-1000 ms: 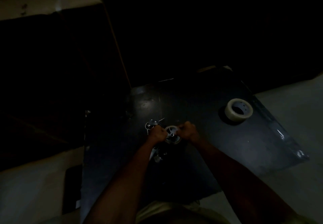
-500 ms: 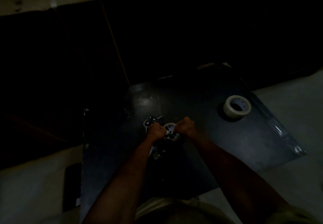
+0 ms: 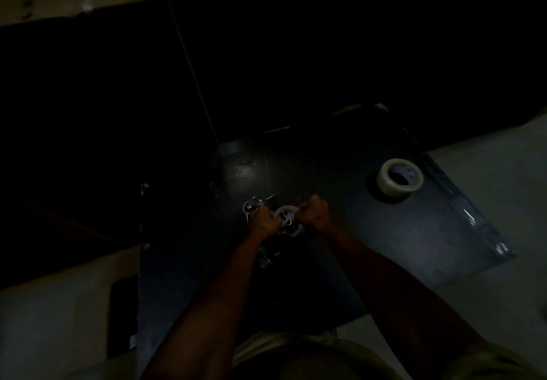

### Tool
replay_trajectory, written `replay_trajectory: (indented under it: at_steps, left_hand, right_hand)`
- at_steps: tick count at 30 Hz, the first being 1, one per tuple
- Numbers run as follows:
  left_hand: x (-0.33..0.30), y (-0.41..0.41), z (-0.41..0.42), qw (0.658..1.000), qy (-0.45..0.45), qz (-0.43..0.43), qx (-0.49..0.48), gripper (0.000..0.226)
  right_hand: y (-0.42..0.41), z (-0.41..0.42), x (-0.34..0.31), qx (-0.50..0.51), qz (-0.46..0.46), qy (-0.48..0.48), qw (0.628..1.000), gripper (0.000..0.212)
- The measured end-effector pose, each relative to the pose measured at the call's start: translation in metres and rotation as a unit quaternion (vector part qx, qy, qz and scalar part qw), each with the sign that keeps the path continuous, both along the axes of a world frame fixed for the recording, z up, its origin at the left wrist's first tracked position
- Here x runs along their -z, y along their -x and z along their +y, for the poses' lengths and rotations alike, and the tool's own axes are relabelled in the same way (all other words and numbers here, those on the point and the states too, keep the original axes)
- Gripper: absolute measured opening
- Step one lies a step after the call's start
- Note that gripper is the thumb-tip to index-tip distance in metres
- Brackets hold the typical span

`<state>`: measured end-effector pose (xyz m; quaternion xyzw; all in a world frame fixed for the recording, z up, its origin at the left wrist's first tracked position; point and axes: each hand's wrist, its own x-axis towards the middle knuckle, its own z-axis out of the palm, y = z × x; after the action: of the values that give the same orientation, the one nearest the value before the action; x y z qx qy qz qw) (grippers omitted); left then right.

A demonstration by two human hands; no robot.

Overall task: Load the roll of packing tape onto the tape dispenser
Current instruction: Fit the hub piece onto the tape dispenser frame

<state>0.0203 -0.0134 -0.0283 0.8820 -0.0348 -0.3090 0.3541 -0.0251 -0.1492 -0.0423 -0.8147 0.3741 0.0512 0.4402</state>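
- Dim light covers nearly everything; a dark table (image 3: 340,261) fills the middle of the head view, with pale floor (image 3: 488,305) showing at about four o'clock and a black mass from nine to twelve o'clock.
- At nine o'clock from the table's middle, the left hand (image 3: 264,222) is curled into a fist, clamped on the near side of the tape dispenser (image 3: 260,205); metal parts of it glint just past the knuckles at eleven o'clock.
- Between the two fists sits the dispenser's pale round hub (image 3: 288,222), bare of tape, its spokes and centre pin just visible.
- At three o'clock of the hub, the right hand (image 3: 315,213) is also fisted, fingers curled against the hub's rim; whether it grips the rim or a small part beside it is too dark to tell.
- Both forearms run down toward six o'clock, converging on the hub, wrists roughly level.
- Well apart at two o'clock, the roll of tape (image 3: 399,179) lies flat on the table, close to its far right edge, untouched.
- Risk, as I judge it: in this gloom the cutting blade is unseen, so a finger could catch it.
- Another risk: the roll could go on facing the wrong way, leaving the sticky side misdirected.
- A careless reach might also nudge the roll off the nearby edge.
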Motion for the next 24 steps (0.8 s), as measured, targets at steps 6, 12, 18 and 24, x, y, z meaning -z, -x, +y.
replay_trajectory:
  at_steps: [6,12,18,24]
  left_hand:
    - [0.002,0.007,-0.001,0.998,-0.001,-0.04,-0.055,0.014]
    - [-0.009,0.014,-0.003,0.995,0.009,-0.063,-0.08,0.03]
    - [-0.01,0.004,0.0,0.997,-0.011,-0.028,-0.075,0.034]
    - [-0.016,-0.001,0.001,0.999,0.012,-0.021,-0.045,0.026]
  right_hand:
    - [-0.003,0.0,0.002,-0.028,0.007,0.022,0.999,0.04]
    - [0.002,0.008,-0.012,-0.037,-0.021,0.025,0.999,0.051]
    - [0.005,0.002,-0.02,-0.096,0.013,0.008,0.995,0.047]
    - [0.012,0.0,-0.005,-0.043,0.066,-0.023,0.997,0.052]
